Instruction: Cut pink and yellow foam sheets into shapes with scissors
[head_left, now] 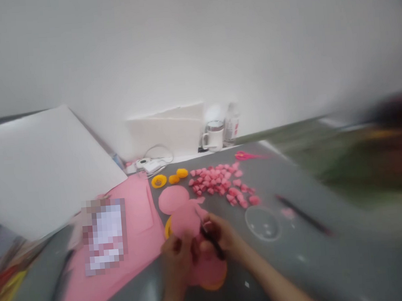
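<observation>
My left hand pinches the lower edge of a pink paper circle above the grey table. My right hand is closed around black-handled scissors, whose blades reach the circle's right edge. Motion blur hides the exact spot where blade and paper meet. Beyond the held piece lies another pink circle. Below my hands rests a further pink round piece with a yellow rim showing under it. A pile of small folded pink paper pieces lies farther back.
Pink sheets cover the table's left side. Yellow round pieces, a white mug and a bottle stand at the back. To the right are a clear round lid, a dark pen-like stick and pink scissors.
</observation>
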A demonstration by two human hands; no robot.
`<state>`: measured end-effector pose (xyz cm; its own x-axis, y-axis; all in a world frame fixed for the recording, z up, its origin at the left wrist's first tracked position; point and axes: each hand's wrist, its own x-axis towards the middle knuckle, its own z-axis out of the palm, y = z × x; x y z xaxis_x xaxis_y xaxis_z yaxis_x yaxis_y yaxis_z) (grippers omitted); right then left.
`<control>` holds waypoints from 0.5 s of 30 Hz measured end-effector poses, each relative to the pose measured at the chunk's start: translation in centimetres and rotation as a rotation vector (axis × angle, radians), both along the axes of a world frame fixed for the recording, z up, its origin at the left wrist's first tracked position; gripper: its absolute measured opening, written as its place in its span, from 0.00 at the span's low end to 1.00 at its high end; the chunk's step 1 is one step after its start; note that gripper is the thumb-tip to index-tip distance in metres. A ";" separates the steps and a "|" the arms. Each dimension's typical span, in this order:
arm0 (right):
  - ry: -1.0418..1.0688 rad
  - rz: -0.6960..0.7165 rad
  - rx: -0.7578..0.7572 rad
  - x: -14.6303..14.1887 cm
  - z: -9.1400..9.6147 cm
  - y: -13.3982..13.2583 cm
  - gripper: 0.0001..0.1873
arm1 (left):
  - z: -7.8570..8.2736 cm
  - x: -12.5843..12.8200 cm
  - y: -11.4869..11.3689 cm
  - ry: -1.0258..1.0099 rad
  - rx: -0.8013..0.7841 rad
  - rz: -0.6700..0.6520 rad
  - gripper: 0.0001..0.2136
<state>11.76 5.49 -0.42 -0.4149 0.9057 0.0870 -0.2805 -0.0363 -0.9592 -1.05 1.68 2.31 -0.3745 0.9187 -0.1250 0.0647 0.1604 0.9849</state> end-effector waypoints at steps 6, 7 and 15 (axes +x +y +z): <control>0.043 0.034 -0.011 0.1 0.3 0.0 0.28 | 0.9 0.1 0.0 0.104 -0.016 0.006 0.17; 0.054 0.033 -0.005 0.2 0.4 0.0 0.28 | 1.1 0.1 0.0 0.113 -0.018 -0.006 0.17; 0.039 -0.011 0.002 0.2 1.1 -0.1 0.29 | 1.1 0.1 0.0 0.082 -0.016 -0.038 0.18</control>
